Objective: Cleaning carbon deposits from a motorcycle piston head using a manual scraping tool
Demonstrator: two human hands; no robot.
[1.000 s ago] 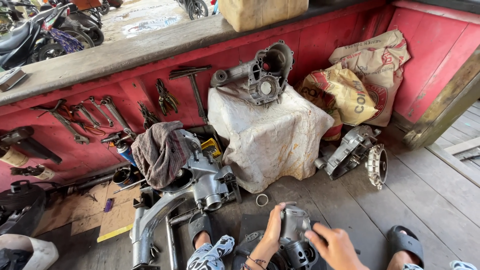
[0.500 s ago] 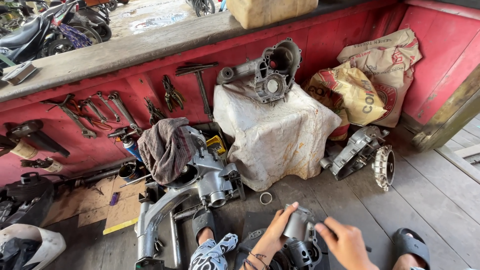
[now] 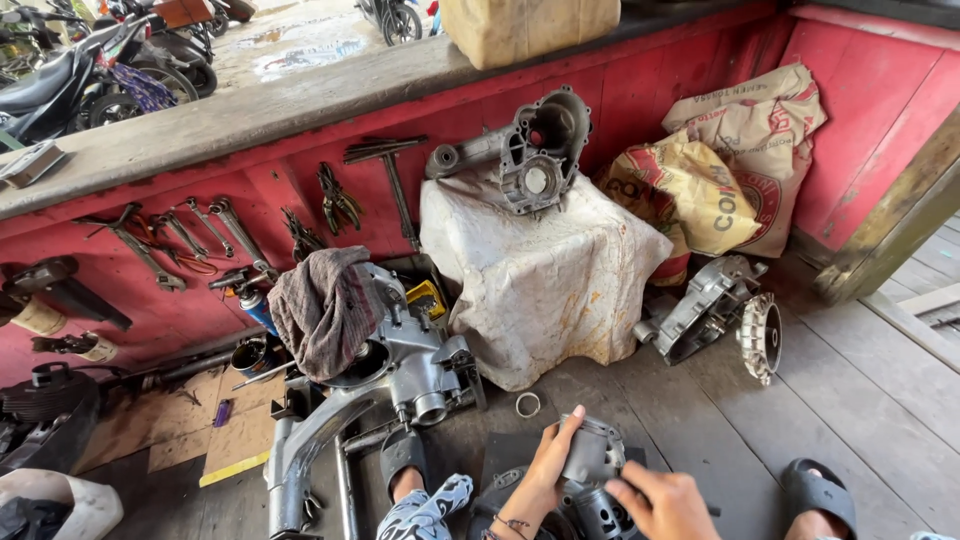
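The bottom edge cuts off both wrists and most of the dark engine block (image 3: 590, 510) under the hands, so its shape is hard to read. A grey metal cylinder (image 3: 592, 452) sits on top of it, on the wooden floor (image 3: 860, 400). The left hand (image 3: 545, 475) grips its left side, fingers stretched upward. The right hand (image 3: 665, 500) touches its lower right, fingers curled, thumb pressing in.

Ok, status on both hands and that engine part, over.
Left hand gripping grey cylinder from its side. Right hand at its lower edge. Loose metal ring on floor nearby, nothing blocking.
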